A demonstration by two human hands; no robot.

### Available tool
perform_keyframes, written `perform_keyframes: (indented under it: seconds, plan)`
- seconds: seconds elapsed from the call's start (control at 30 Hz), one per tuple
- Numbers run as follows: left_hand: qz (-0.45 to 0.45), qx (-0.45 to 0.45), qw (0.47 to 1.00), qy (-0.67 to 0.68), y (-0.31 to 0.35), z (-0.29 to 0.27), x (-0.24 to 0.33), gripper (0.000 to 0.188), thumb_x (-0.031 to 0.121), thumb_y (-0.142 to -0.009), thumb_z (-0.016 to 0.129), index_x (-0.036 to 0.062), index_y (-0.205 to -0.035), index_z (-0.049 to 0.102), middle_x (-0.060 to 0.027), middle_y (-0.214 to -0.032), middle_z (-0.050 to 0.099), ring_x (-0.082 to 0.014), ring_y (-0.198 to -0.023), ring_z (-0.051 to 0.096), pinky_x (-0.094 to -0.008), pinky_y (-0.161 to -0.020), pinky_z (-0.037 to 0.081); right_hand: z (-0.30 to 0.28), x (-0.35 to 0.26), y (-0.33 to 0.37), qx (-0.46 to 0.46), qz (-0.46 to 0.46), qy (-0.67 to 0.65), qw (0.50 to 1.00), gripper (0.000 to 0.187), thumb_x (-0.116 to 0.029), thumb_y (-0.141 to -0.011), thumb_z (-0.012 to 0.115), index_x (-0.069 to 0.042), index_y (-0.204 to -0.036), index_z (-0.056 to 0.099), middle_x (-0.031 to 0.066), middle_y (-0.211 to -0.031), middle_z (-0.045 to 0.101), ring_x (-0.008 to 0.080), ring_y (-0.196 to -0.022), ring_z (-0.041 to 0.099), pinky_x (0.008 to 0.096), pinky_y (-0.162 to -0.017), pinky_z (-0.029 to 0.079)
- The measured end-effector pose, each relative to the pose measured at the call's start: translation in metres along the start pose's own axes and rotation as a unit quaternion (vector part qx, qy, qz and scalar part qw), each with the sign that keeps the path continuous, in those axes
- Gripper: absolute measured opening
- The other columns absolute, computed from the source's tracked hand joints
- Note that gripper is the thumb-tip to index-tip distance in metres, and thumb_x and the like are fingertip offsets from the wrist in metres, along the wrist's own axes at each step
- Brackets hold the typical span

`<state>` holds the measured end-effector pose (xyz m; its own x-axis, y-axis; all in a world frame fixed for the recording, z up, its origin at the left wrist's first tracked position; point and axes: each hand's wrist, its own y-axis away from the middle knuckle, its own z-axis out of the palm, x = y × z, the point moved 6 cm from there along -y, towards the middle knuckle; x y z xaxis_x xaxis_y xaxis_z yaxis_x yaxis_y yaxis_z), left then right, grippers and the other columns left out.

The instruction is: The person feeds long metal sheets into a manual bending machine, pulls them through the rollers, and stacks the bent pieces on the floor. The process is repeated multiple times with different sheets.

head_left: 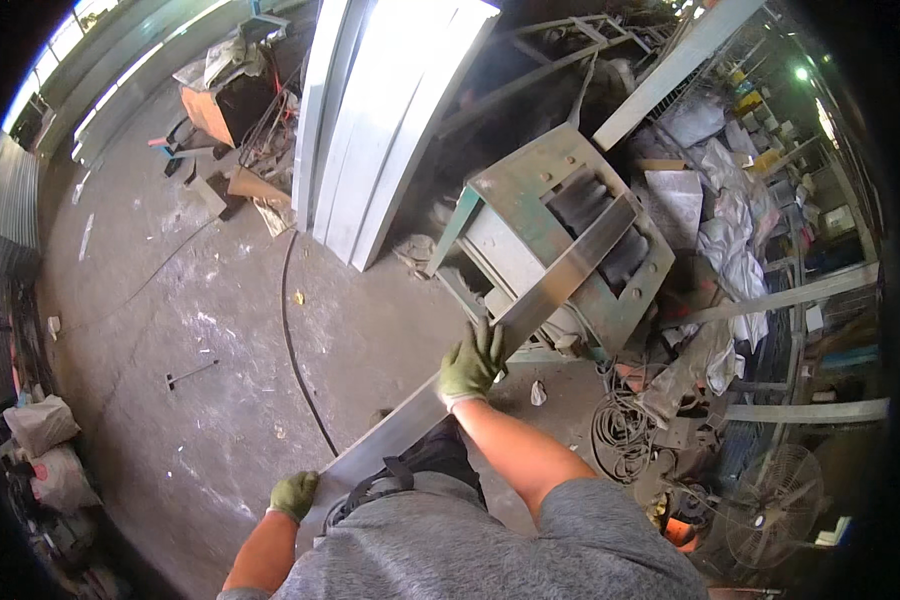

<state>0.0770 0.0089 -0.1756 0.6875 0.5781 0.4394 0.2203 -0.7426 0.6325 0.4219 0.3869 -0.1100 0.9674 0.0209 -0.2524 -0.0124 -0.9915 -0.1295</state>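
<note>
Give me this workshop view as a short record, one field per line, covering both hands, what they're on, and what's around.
Left hand: gloved, curled at the near end of the metal strip
Right hand: gloved, laid on the strip further along
Strip: long, flat, silvery; far end over the machine's opening, contact unclear
Machine: box-like, worn green frame, dark parts inside the opening
Beyond: tall pale metal panels
Floor, left: dark cable, T-shaped tool
Lower right: coiled cable, round fan
</note>
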Motion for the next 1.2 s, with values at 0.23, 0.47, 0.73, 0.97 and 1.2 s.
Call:
perform_keyframes:
  seconds: [0.23, 0.47, 0.73, 0.97, 1.2]
  plan:
    - [-0.048, -0.012, 0.999, 0.021, 0.033, -0.013, -0.08, 0.062, 0.064, -0.115, 0.045, 0.0161, -0.116, 0.084, -0.0242, -0.117, 0.081, -0.0516, -0.116, 0.075, -0.0611, -0.098, 0.058, -0.002, -0.045, 0.066, -0.07, -0.047, -0.035, 0.996, 0.061, -0.032, -0.108, 0.061, -0.002, -0.161, 0.06, 0.0178, -0.18, 0.039, 0.0527, -0.169, 0.026, 0.0642, -0.138, 0.023]
    - [-0.04, -0.087, 0.994, -0.056, 0.043, 0.005, -0.168, 0.055, 0.053, -0.117, 0.044, 0.0153, -0.124, 0.083, -0.0244, -0.127, 0.081, -0.0498, -0.126, 0.073, -0.0576, -0.106, 0.057, -0.006, -0.065, 0.105, -0.11, -0.093, -0.092, 0.985, 0.062, -0.042, -0.11, 0.059, -0.006, -0.161, 0.061, 0.0192, -0.18, 0.041, 0.0555, -0.165, 0.031, 0.0717, -0.135, 0.023]
    - [0.003, -0.07, 0.996, -0.063, -0.031, -0.019, 0.069, 0.071, 0.073, -0.105, 0.064, 0.0084, -0.131, 0.08, -0.027, -0.128, 0.081, -0.0481, -0.124, 0.076, -0.0553, -0.106, 0.06, -0.034, 0.038, -0.059, 0.004, -0.122, -0.042, 0.992, 0.07, -0.034, -0.11, 0.058, 0.006, -0.166, 0.051, 0.0285, -0.182, 0.034, 0.0583, -0.169, 0.025, 0.0711, -0.137, 0.019]
    - [0.047, -0.087, 0.993, -0.069, -0.146, -0.028, 0.344, 0.08, 0.078, -0.099, 0.071, 0.0049, -0.13, 0.078, -0.0301, -0.124, 0.081, -0.0514, -0.122, 0.076, -0.0571, -0.101, 0.059, -0.05, 0.125, -0.182, 0.084, -0.059, -0.051, 0.993, 0.064, -0.037, -0.114, 0.057, 0.005, -0.162, 0.053, 0.0293, -0.173, 0.047, 0.0534, -0.159, 0.043, 0.0624, -0.135, 0.032]
    - [0.137, -0.094, 0.984, -0.059, -0.262, 0.014, 0.552, 0.079, 0.074, -0.104, 0.065, 0.0023, -0.136, 0.075, -0.0349, -0.136, 0.075, -0.0541, -0.132, 0.07, -0.0569, -0.11, 0.055, -0.052, 0.186, -0.202, 0.116, -0.037, -0.051, 0.991, 0.06, -0.029, -0.112, 0.059, 0.004, -0.162, 0.054, 0.0299, -0.169, 0.052, 0.0518, -0.157, 0.048, 0.0617, -0.13, 0.04]
